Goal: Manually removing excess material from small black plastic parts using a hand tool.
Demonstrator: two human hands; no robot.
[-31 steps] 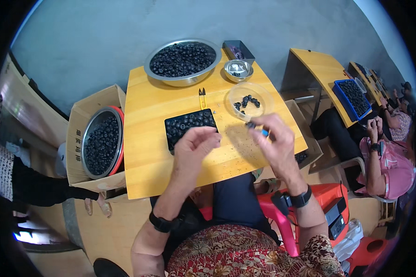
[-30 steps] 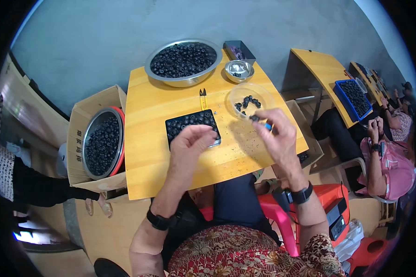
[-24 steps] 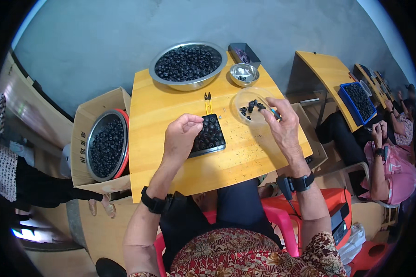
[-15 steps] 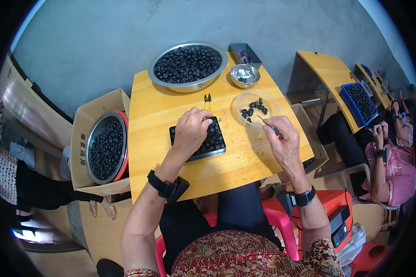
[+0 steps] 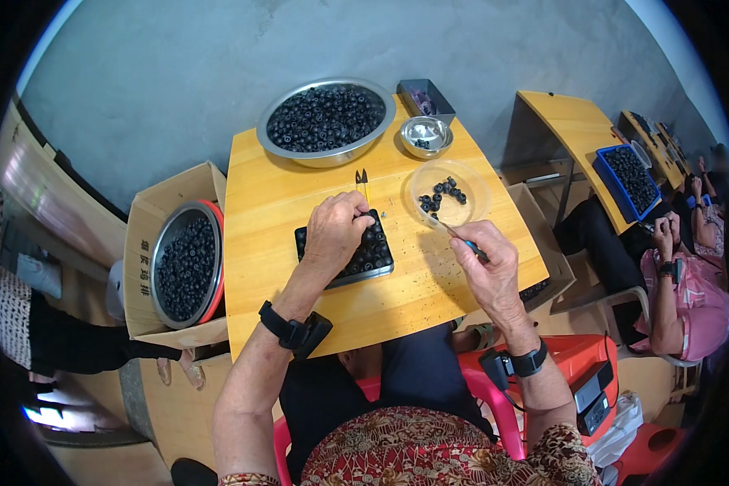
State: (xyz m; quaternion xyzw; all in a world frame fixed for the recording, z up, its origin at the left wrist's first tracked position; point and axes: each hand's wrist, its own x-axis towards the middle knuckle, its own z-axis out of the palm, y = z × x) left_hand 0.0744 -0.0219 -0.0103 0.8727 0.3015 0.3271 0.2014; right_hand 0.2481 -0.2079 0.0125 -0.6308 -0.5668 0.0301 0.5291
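My left hand (image 5: 336,231) is bent over a shallow dark tray (image 5: 361,277) filled with small, round, glossy black pieces (image 5: 373,253). Its thumb and fingers are closed together at the tray's far edge, and what they hold, if anything, is hidden. In my right hand (image 5: 492,263) is a thin pointed metal tool (image 5: 455,234) with a dark handle. The tool's tip reaches the near rim of a clear round plastic bowl (image 5: 479,180), where several loose black pieces (image 5: 447,189) lie. Yellow-handled snips (image 5: 362,180), points away from me, lie just beyond my left hand.
A large metal basin (image 5: 332,155) heaped with black pieces stands at the table's back, beside a small metal bowl (image 5: 426,134) and a grey box (image 5: 426,99). On the left, a cardboard carton (image 5: 146,212) holds another full basin. Crumbs dot the wooden table (image 5: 275,186). People sit at right.
My right hand has moved slightly left and toward me, drawing the tool's tip from inside the clear bowl to its near rim. My left hand stays at the tray.
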